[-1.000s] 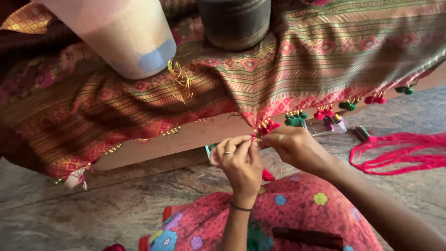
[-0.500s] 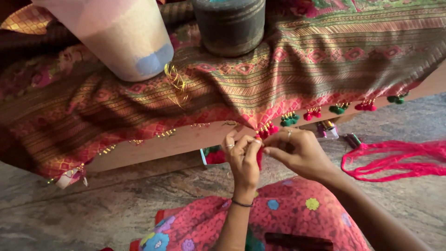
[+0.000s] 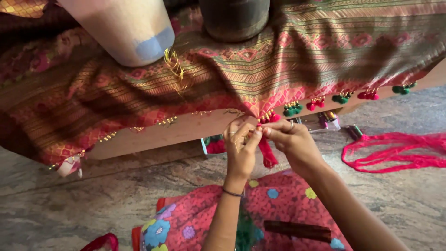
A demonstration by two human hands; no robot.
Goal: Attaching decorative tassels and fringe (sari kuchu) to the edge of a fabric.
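A patterned red and gold woven cloth [image 3: 260, 69] lies draped over a low wooden board [image 3: 162, 132]. Small red and green tassels [image 3: 344, 98] hang along its right hem. My left hand [image 3: 240, 148] and my right hand [image 3: 290, 139] meet at the hem's edge, fingertips pinched together on a bunch of red thread [image 3: 267, 153] that hangs down from the cloth. Each hand wears a ring, and a thin band circles my left wrist.
A large pale cone [image 3: 125, 28] and a dark round pot [image 3: 234, 18] stand on the cloth. A loose skein of pink thread [image 3: 395, 151] lies on the stone floor at right, near small spools [image 3: 330, 120]. Floral red fabric [image 3: 209, 218] covers my lap.
Both hands shifted slightly left along the hem and drew closer together; the red thread now hangs lower between the fingers. The view moved a little closer.
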